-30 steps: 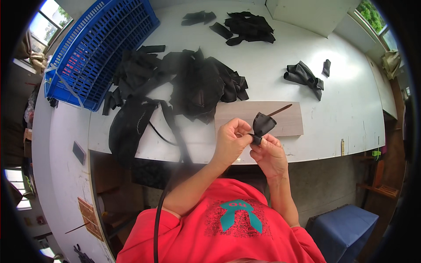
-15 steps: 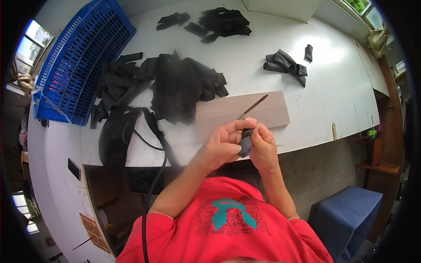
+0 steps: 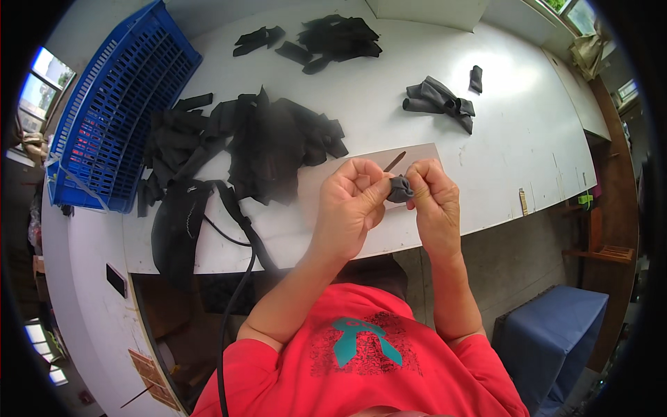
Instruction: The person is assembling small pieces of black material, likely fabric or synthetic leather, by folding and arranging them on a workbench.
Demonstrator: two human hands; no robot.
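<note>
Both hands are raised in front of my chest, over the near edge of the white table. A small bunched piece of dark grey cloth [image 3: 399,189] is pinched between them. My left hand [image 3: 356,201] grips its left side between thumb and bent fingers. On the other side, my right hand [image 3: 433,197] pinches the cloth with thumb and forefinger. Just beyond the fingers shows the brown end of a thin pointed stick [image 3: 395,161]; the rest is hidden behind my hands. It appears to lie on a pale wooden board [image 3: 417,154], which my hands partly cover.
A blue plastic crate [image 3: 114,115] stands tilted at the left beside a large pile of black cloth pieces [image 3: 267,146]. Smaller piles [image 3: 340,38] [image 3: 441,102] lie farther back and right. A black bag with a strap [image 3: 179,233], a black cable [image 3: 236,313] and a blue-covered stool [image 3: 552,333] are nearby.
My hands have drawn slightly apart and the cloth between them is turned and more bunched. Less of the brown stick shows. The whole view has shifted a little.
</note>
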